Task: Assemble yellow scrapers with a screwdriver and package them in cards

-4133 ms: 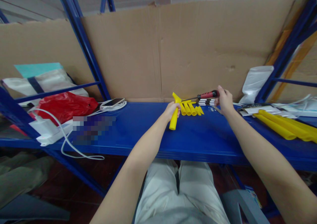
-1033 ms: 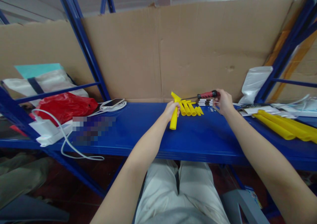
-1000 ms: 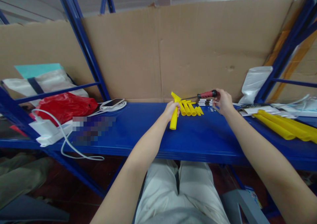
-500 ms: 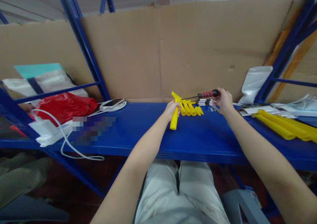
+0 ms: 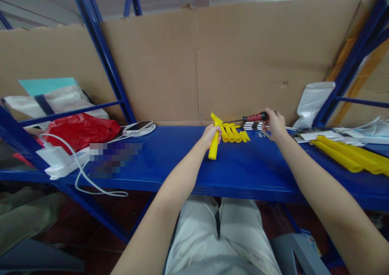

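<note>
My left hand (image 5: 210,136) is closed around a yellow plastic piece (image 5: 213,148) with a tube-shaped lower end and a flared top. In my right hand (image 5: 275,123) is the end of a screwdriver (image 5: 255,117) with a red and black handle, its shaft pointing left to the upper part of the yellow piece. The tip is too small to make out. Right beside my left hand, several similar yellow pieces (image 5: 234,134) lie in a row on the blue shelf (image 5: 170,157). Small silvery bits (image 5: 260,134) and black-and-white sticks (image 5: 252,125) lie near my right hand.
Long yellow tubes (image 5: 349,155) and flat packets lie at the right. On the left are a red plastic bag (image 5: 82,131), a white charger with a cable (image 5: 57,159) and a phone (image 5: 141,125). A cardboard sheet (image 5: 243,56) stands behind, between blue posts.
</note>
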Motion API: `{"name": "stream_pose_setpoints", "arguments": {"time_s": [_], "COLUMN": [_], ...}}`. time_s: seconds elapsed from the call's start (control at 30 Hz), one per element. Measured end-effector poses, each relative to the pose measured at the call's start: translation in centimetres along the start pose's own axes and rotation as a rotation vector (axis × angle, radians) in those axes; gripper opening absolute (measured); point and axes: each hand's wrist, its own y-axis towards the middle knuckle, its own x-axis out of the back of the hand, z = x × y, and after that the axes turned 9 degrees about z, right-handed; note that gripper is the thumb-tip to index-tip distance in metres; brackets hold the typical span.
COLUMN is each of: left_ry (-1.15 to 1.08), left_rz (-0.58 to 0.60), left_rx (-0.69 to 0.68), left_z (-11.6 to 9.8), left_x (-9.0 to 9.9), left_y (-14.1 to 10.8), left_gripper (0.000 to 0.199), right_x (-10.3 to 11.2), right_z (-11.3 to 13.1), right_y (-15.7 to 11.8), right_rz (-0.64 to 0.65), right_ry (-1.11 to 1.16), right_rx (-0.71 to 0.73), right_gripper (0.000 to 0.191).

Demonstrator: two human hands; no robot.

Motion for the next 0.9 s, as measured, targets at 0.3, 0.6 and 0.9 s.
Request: {"name": "stream_pose_setpoints", "arguments": {"time_s": [0.3, 0.6, 0.9], "left_ry": [-0.005, -0.001, 0.02], "left_rz": [0.007, 0.007, 0.012], "left_rx": [-0.009, 0.002, 0.004], "left_z": [0.07, 0.12, 0.11], "left_x": [0.06, 0.09, 0.11], "left_y": [0.01, 0.06, 0.07], "left_gripper": [0.023, 0.023, 0.021], "right_x": [-0.01, 0.26, 0.05], "right_z": [0.21, -0.15, -0.07], "right_y": [0.18, 0.25, 0.17], "right_rz": [0.026, 0.034, 0.014], "right_ry": [0.052, 0.016, -0.04], "right_rx": [-0.005, 0.042, 0.082], "right_gripper": [0.018, 0.029, 0.031]}}
